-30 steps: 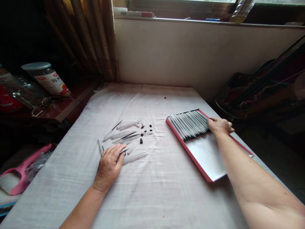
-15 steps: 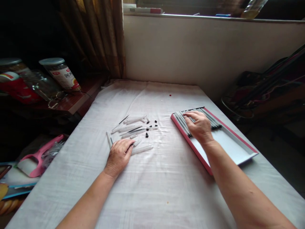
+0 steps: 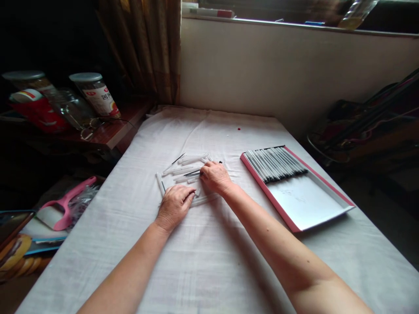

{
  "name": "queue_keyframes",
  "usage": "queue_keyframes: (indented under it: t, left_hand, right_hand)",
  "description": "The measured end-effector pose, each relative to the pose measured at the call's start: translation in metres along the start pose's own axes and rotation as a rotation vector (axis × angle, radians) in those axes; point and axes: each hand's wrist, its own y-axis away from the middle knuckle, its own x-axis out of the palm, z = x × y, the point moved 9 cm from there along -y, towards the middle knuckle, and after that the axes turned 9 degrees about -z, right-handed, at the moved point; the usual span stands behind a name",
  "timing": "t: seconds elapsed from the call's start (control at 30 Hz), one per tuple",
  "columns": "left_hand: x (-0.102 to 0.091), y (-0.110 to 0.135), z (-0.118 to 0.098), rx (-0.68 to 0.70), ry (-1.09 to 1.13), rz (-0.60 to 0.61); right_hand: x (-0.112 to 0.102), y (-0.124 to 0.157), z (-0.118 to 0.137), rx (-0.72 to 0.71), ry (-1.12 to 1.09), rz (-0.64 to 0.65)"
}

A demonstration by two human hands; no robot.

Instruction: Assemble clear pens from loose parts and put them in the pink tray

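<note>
A scatter of loose pen parts (image 3: 183, 168), clear barrels and thin black refills, lies on the white cloth (image 3: 203, 261) in the middle. My left hand (image 3: 174, 206) rests palm down at the near edge of the pile, its fingers curled over some pieces. My right hand (image 3: 214, 176) sits on the pile's right side with fingers bent down onto the parts; what it grips is hidden. To the right stands a red-rimmed white tray (image 3: 310, 205) with a neat row of assembled pens (image 3: 276, 163) at its far end.
A wall and window sill run along the far side. On the left a dark shelf (image 3: 111, 133) carries jars (image 3: 94, 93) and glasses. A pink handled tool (image 3: 62, 209) lies lower left. Dark clutter fills the right corner (image 3: 369, 126).
My right hand left the row of pens in the tray and crossed left to the loose parts. My left hand stayed on the pile. The view shifted slightly.
</note>
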Motion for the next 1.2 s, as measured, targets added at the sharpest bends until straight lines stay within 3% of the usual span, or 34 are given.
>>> queue_keyframes:
  t: [0.17,0.27,0.43,0.53,0.63,0.77,0.87,1.2]
  left_hand:
    - [0.003,0.000,0.001,-0.007,-0.002,0.029]
    - [0.002,0.002,0.003,-0.021,-0.029,0.032]
    - [-0.013,0.005,0.015,-0.100,-0.213,0.059]
    - [-0.022,0.005,0.023,-0.131,-0.258,0.121]
    - [-0.024,0.005,0.028,-0.110,-0.288,0.177]
    - [-0.023,0.005,0.028,-0.081,-0.349,0.204]
    - [-0.025,0.002,0.021,-0.047,-0.360,0.153]
    - [-0.024,0.000,-0.008,0.074,-0.214,0.080]
  right_hand:
    - [-0.011,0.000,0.002,-0.032,0.002,-0.001]
    - [-0.025,0.015,-0.014,0.061,-0.135,-0.059]
    - [-0.052,0.081,-0.070,0.431,-0.718,-0.427]
    - [-0.038,0.129,-0.102,0.734,-1.114,-0.581]
    - [-0.020,0.152,-0.112,0.900,-1.397,-0.633]
    - [-0.015,0.150,-0.106,0.891,-1.480,-0.626]
    - [-0.015,0.145,-0.098,0.871,-1.469,-0.623]
    - [-0.011,0.146,-0.088,0.925,-1.594,-0.593]
